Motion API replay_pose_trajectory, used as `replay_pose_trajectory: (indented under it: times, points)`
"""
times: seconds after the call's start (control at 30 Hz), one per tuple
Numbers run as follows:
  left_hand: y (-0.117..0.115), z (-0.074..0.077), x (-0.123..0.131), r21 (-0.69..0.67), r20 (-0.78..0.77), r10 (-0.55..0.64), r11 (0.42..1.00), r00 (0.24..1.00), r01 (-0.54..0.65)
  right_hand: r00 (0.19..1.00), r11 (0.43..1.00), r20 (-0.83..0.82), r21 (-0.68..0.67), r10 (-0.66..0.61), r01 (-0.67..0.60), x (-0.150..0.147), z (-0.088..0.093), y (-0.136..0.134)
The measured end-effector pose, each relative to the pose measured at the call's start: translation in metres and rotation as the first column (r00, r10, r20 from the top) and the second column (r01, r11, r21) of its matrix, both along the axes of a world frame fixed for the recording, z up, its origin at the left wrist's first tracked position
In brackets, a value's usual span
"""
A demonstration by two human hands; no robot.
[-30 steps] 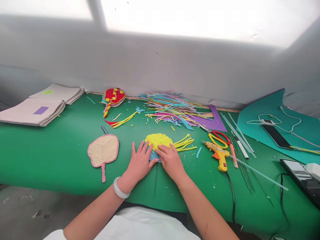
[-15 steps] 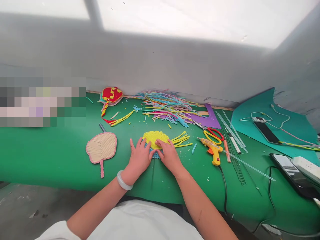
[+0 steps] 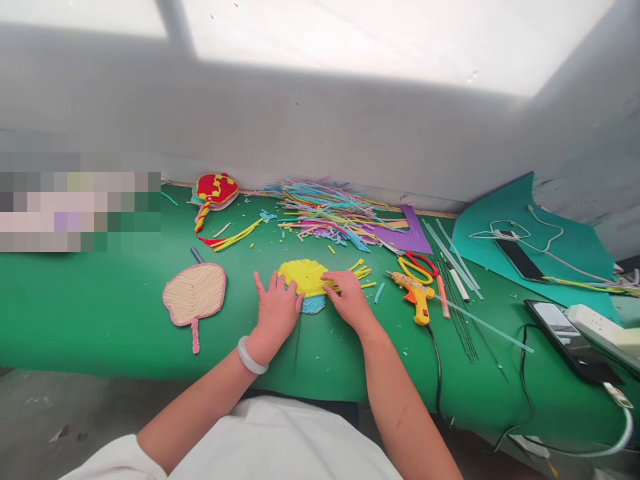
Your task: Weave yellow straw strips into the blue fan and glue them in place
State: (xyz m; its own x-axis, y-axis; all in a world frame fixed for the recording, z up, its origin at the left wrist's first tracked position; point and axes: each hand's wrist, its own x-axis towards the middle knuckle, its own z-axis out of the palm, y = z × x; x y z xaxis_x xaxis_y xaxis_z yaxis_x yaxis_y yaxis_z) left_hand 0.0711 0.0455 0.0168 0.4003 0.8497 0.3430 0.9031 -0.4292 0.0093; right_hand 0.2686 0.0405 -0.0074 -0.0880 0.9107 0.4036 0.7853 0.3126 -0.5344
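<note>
A yellow strip-covered piece (image 3: 303, 275) lies on the green table, with a blue part (image 3: 313, 305) showing at its near side and a thin wire running toward me. My left hand (image 3: 278, 308) rests on its left edge with fingers spread. At its right side, my right hand (image 3: 349, 299) touches the yellow piece near the loose yellow strips (image 3: 362, 273), its fingers bent and apart. Left of my hands lies a cream fan shape (image 3: 196, 295) with a pink rim and handle.
Coloured strips (image 3: 325, 210) are piled at the back beside a red fan (image 3: 216, 190). Scissors (image 3: 419, 267), a yellow glue gun (image 3: 419, 299), wires and a phone (image 3: 570, 340) lie on the right. The far left is pixelated.
My right hand has moved right, away from my left hand, uncovering more of the blue part. The whole view has shifted slightly, so the table items appear further left.
</note>
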Motion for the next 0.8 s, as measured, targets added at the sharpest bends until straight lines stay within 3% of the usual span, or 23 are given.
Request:
replay_pose_trajectory:
  times: [0.2,0.8]
  points:
    - [0.001,-0.002,-0.001,0.000,0.006,-0.005,1.000,1.000,0.005,1.000,0.999,0.021,-0.041,-0.002,0.003,0.023,0.000,0.000]
    - [0.004,-0.012,-0.001,-0.010,0.011,-0.002,1.000,1.000,0.002,0.999,0.993,0.031,-0.113,-0.030,0.034,0.021,-0.007,0.005]
